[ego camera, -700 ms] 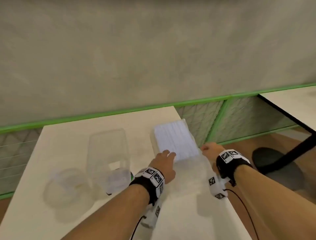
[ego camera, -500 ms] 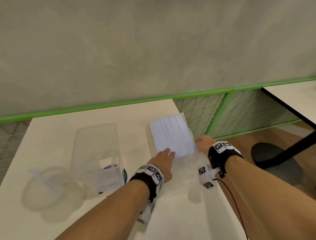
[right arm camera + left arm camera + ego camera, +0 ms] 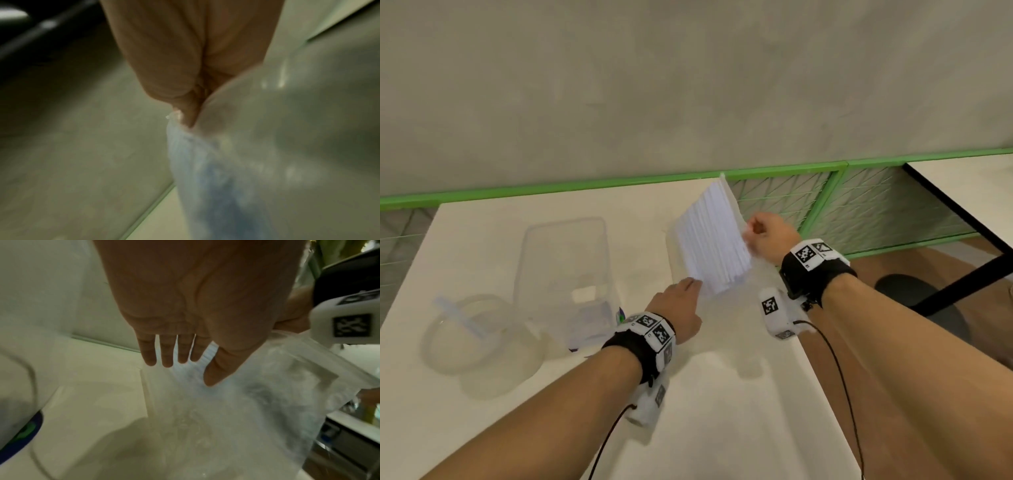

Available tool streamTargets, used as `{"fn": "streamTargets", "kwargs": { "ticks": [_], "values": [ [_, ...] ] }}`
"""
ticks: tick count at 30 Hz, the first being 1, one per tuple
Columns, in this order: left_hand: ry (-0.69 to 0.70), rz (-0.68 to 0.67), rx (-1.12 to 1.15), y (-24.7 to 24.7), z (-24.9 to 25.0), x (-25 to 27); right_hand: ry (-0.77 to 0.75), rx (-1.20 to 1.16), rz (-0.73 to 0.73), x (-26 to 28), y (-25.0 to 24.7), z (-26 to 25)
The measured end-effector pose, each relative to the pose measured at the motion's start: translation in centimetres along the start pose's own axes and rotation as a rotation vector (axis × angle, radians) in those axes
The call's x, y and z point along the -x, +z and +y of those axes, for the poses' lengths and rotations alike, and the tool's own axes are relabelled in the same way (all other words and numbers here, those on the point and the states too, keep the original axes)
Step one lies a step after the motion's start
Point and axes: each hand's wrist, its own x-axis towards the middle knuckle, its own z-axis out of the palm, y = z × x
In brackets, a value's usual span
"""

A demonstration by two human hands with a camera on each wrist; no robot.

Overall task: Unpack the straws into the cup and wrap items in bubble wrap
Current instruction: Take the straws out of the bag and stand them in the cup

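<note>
The straw pack (image 3: pixel 710 241) is standing tilted on the worktop (image 3: pixel 482 240), its far end raised toward the green rail (image 3: pixel 585 190), near the worktop's right edge. It is a clear bag w/ a bundle of white paper-wrapped straws inside.

The right hand (image 3: pixel 770 233) is pinching the bag film at the right side of the pack, fingers curled tight on it; the right wrist view is blurred but is showing thumb and finger closed on the plastic. The left hand (image 3: pixel 678 301) is lying flat and relaxed at the near left corner of the pack, fingers (image 3: pixel 166 353) straight, grasping nothing. Whether it is touching the film, I cannot tell for sure.

Left of the pack a clear cup (image 3: pixel 565 270) is lying on its side, and further left a round clear lid (image 3: pixel 472 339) w/ one pale straw (image 3: pixel 458 317) on it.

Judgement: the step in hand is opening the pack, so the task is at an early stage and the bubble wrap part is not yet started. The next move is probably asking the left hand to hold the pack steady while the right is pulling the film open, then to set the cup upright for the straws. The film is thin and slippery, so the grip may be slipping.
</note>
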Motion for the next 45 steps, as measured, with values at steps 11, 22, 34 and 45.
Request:
{"fn": "streamTargets", "kwargs": {
  "ticks": [11, 22, 34, 45],
  "values": [
    [-0.151, 0.289, 0.706, 3.2, -2.1, 11.0, -0.224, 0.164, -0.258, 12.8, -1.8, -5.9],
    [-0.182, 0.592, 1.154, 5.0, -12.2, 26.4, -0.304, -0.275, -0.363, 20.1, 12.1, -11.3],
    [-0.425, 0.724, 1.085, 8.1, -21.5, 31.7, -0.318, 0.081, -0.453, 22.0, 24.7, -17.1],
    [-0.381, 0.713, 1.275, 7.5, -21.2, 31.8, -0.542, 0.133, -0.407, 24.0, 27.0, -23.8]
  ]
}}
